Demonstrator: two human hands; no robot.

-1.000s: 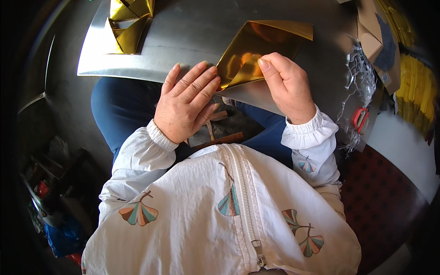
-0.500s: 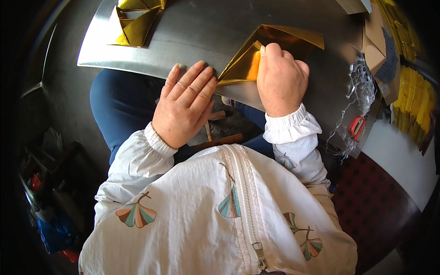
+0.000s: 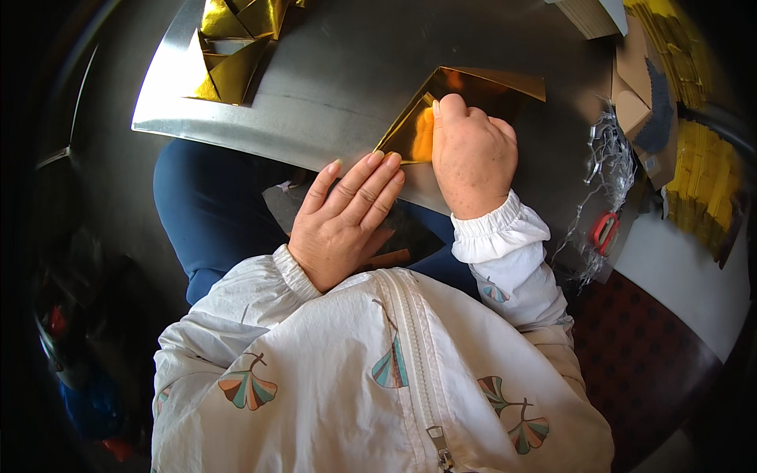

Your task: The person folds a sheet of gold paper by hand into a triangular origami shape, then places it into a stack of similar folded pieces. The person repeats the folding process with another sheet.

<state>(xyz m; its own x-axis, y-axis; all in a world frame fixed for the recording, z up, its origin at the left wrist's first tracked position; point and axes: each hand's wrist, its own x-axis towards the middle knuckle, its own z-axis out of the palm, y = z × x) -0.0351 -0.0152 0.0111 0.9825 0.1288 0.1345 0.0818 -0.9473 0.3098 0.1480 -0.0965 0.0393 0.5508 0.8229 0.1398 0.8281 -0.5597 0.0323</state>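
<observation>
Hands point(image 3: 344, 211) point(image 3: 475, 162) moved closer on foil point(image 3: 421, 138); box point(image 3: 633, 98) rightward

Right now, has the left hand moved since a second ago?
Yes: measured against the table's left corner, the left hand has shifted right and nearer the white jacket.

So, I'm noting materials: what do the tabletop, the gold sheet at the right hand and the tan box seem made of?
Tabletop: probably smooth metal, gray with a bright glare.
Gold sheet: likely foil-faced card, glossy, with reflections and folds; perhaps plastic film.
Tan box: apparently cardboard, matte, with flat flaps.
</observation>
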